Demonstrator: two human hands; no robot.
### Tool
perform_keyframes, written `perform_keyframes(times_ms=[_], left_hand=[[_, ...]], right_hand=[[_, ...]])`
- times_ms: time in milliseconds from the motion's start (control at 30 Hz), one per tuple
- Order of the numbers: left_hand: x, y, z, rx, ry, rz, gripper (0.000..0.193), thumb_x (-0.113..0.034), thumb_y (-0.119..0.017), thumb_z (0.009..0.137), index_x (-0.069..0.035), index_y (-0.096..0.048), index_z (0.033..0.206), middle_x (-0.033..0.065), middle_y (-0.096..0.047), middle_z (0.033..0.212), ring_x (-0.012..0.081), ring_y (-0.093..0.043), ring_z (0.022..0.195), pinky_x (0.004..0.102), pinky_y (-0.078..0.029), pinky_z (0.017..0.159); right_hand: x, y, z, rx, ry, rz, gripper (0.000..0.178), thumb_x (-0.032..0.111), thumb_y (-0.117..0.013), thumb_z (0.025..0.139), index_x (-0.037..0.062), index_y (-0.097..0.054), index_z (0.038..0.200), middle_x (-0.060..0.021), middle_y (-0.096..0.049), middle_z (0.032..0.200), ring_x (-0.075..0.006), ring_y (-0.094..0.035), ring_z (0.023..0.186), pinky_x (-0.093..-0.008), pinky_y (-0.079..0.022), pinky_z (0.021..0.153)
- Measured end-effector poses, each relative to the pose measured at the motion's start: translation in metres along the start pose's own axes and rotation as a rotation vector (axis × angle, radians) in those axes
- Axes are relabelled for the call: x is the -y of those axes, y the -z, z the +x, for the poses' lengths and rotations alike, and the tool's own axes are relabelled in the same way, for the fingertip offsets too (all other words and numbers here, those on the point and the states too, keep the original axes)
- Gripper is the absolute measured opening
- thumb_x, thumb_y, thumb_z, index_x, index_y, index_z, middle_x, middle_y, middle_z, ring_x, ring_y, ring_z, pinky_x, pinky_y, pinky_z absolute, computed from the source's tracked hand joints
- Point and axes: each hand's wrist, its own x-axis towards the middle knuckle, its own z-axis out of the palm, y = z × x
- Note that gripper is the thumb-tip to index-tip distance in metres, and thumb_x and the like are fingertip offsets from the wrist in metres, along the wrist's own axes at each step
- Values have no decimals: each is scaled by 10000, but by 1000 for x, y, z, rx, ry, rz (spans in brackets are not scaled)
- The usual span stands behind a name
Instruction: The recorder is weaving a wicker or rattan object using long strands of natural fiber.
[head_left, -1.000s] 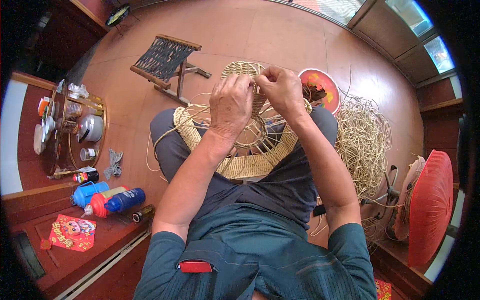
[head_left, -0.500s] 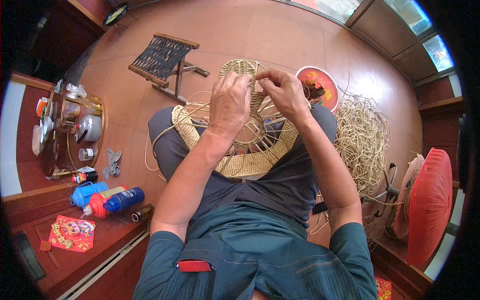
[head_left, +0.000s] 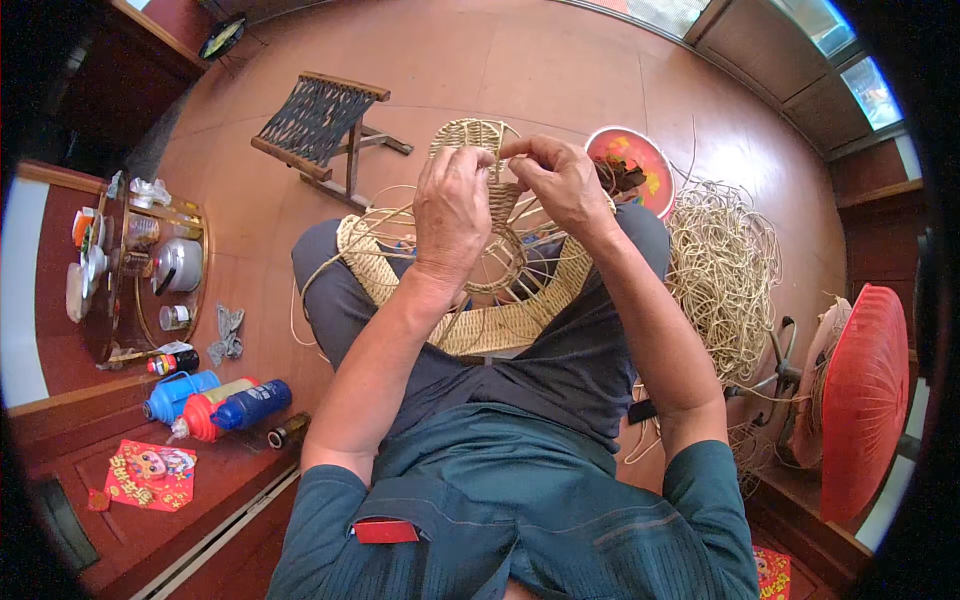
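A pale piece of cord weaving (head_left: 495, 332) rests across my lap, its curved woven band open toward the far side. Thin spokes and a ring of cord (head_left: 512, 262) fill its middle, partly covered by my forearms. From there a narrow woven panel (head_left: 470, 133) with a rounded end reaches away from me. My left hand (head_left: 452, 212) is closed over the panel's left side, fingertips hidden behind the hand. At the panel's right edge, my right hand (head_left: 562, 183) pinches thumb and forefinger on a thin cord (head_left: 504, 134). Loose strands trail out to the left.
A heap of loose cord (head_left: 725, 280) lies right, beside a red basin (head_left: 650, 165). A red-covered fan (head_left: 868, 400) stands near right. Far left is a folding stool (head_left: 322, 118). A shelf with a kettle (head_left: 178, 266) and several bottles (head_left: 250, 404) are at left.
Both hands stay at the panel with nearly the same grip. The whole view has shifted slightly; my right forefinger looks straighter toward the panel's edge.
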Motion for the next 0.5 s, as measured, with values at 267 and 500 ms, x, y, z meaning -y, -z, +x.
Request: perform_keyframes(times_ms=[267,500], left_hand=[[0,-4,0,43,-17,105,122,-40,-643,1010,-40,-719,1106,151,-674,1061,372,-673,1071,503,-539,968],[4,-3,1,57,-30,137,98,-49,-639,1005,-31,-729,1040,152,-660,1045,380,-665,1049,511,-536,960]], right_hand=[[-5,0,1,0,22,29,317,236,-655,978,76,-837,1182,-100,-761,782,-167,-725,714,-358,-559,686],[23,4,-9,41,-16,-145,273,178,-684,974,47,-825,1167,-98,-763,870,-170,-717,786,-363,-580,759]])
